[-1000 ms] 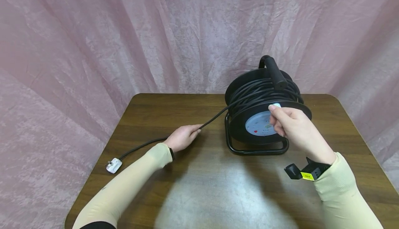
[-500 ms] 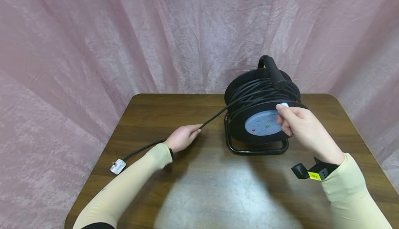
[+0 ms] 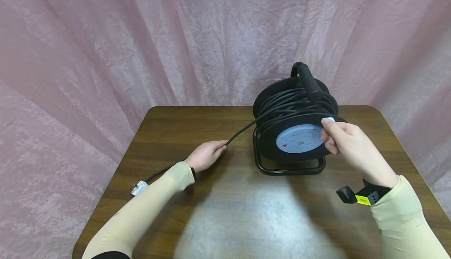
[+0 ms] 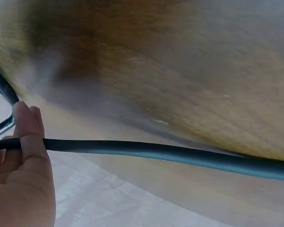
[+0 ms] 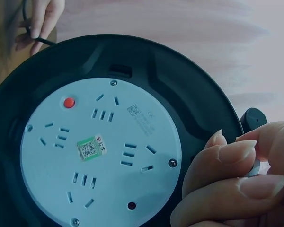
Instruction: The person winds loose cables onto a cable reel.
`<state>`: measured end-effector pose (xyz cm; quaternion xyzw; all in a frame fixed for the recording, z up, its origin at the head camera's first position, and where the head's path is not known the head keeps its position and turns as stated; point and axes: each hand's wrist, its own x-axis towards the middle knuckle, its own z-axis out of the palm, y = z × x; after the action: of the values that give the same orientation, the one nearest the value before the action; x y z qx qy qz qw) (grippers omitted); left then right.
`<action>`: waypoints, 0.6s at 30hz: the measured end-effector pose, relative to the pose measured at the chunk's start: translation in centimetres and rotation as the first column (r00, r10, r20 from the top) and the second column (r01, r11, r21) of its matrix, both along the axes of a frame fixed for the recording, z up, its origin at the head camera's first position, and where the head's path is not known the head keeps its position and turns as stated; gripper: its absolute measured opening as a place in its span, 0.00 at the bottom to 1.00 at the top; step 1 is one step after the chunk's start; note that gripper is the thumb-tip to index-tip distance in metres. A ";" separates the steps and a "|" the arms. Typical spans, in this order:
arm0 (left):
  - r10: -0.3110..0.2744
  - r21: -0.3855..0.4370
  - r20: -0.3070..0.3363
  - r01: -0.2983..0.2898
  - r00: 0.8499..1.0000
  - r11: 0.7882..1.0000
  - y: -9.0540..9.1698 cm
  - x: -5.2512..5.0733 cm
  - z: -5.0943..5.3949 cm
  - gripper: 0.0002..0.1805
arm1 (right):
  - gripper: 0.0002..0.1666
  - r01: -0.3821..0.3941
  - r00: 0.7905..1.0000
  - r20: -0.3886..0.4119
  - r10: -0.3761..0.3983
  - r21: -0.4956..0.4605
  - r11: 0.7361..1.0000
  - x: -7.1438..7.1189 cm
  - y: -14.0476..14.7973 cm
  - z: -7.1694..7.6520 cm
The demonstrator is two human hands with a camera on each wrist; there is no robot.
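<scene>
A black cable reel (image 3: 269, 147) stands on a tubular black frame, wound with black cable (image 3: 243, 131). Set into its front is a pale blue socket panel (image 3: 297, 138) with a red button (image 5: 69, 102). My right hand (image 3: 356, 147) pinches a small pale knob (image 3: 330, 118) near the reel's rim; the fingers mostly cover it in the right wrist view. Left of the reel, my left hand (image 3: 205, 155) holds the cable between thumb and fingers. From there the cable runs left to a white plug (image 3: 139, 188), partly behind the left sleeve.
Beneath everything is a brown wooden table (image 3: 183, 122). The reel's carrying handle (image 3: 310, 82) rises above the coils. A pink curtain (image 3: 218, 39) hangs behind the table's back edge. A small black device (image 3: 366, 194) is strapped to the right wrist.
My right hand has moved right with the knob, and the reel's face has turned, its red button shifting left and up. The plug has slid right towards my left hand, which stays almost still.
</scene>
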<state>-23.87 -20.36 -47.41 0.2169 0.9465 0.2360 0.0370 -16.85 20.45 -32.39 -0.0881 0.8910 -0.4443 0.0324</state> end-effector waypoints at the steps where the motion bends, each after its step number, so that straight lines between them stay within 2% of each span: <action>1: -0.004 0.000 -0.002 0.004 1.000 1.000 0.0 0.0 0.0 0.21 | 0.36 -0.001 1.000 0.002 0.001 0.003 1.000 0.0 0.1 0.0; 11: 0.014 0.004 0.016 -0.014 1.000 1.000 -0.4 0.2 0.2 0.22 | 0.36 0.003 1.000 0.013 -0.003 -0.011 1.000 0.1 0.9 -0.4; 18: -0.002 -0.001 0.007 0.002 1.000 1.000 -0.5 0.1 0.2 0.21 | 0.37 0.023 0.999 0.028 -0.022 -0.012 1.000 0.2 1.4 -0.8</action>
<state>-23.75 -20.84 -47.17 0.2169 0.9464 0.2360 0.0405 -16.70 21.90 -33.23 -0.0720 0.8885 -0.4514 0.0393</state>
